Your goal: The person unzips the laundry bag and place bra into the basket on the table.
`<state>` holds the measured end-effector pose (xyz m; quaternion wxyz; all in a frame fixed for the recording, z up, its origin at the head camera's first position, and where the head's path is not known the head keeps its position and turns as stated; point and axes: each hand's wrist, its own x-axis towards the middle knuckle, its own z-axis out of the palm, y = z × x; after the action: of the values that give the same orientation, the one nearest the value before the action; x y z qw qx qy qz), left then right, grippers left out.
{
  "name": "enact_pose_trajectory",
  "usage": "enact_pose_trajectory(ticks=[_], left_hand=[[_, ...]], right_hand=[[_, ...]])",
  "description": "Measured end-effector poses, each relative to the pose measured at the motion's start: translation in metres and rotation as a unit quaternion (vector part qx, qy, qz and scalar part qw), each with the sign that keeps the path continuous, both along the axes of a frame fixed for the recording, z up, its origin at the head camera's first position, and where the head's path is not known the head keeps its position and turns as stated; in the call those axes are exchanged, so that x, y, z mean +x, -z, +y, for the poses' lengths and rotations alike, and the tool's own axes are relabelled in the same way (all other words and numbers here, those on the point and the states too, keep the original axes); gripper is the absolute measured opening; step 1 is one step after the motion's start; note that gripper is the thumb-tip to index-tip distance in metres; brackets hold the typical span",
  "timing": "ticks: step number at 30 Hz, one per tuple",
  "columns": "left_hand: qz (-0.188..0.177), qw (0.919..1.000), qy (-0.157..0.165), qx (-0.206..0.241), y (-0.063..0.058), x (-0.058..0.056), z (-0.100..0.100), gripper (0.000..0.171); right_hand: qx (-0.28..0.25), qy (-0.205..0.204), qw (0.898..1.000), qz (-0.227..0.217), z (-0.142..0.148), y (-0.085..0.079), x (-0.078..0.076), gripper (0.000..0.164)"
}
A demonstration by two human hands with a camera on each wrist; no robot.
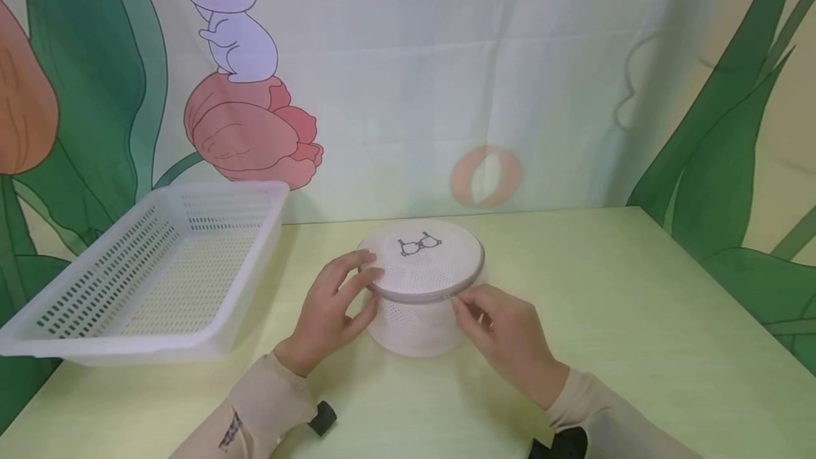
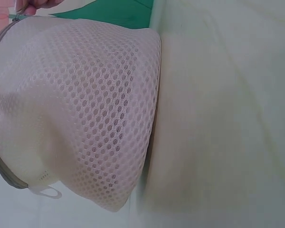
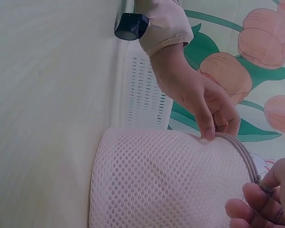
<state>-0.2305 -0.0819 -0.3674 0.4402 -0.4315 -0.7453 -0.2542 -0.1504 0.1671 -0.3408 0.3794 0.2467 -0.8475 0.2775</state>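
A white mesh laundry bag (image 1: 417, 331), round with a flat lid printed with a dark glasses shape (image 1: 421, 244), stands upright on the table. A grey zipper (image 1: 414, 298) runs around its upper rim. My left hand (image 1: 331, 303) grips that rim on the left, fingertips on the lid and thumb against the side. At the front right of the rim, my right hand (image 1: 510, 331) pinches the zipper pull (image 2: 17, 17) between thumb and fingers. The left wrist view shows a small white loop (image 2: 46, 192) hanging by the zipper.
On the left of the table (image 1: 637, 317) sits a white plastic basket (image 1: 219, 331) with slotted walls. Behind the table hangs a curtain (image 1: 395, 91) printed with a rabbit and flowers. Dark wrist devices (image 1: 323, 418) show at both sleeves.
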Motion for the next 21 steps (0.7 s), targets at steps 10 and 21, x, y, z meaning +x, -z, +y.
enact_pose_trajectory(ticks=[10,21], left_hand=[[0.042,0.9987,0.03,-0.003,-0.005,0.009,0.013,0.039],[0.064,0.9971,0.04,-0.001,-0.008,0.019,0.024,0.035]], right_hand=[[0.006,-0.003,1.0,-0.003,-0.001,0.003,0.001,0.007],[0.01,-0.013,1.0,0.009,-0.004,0.003,0.002,0.006]])
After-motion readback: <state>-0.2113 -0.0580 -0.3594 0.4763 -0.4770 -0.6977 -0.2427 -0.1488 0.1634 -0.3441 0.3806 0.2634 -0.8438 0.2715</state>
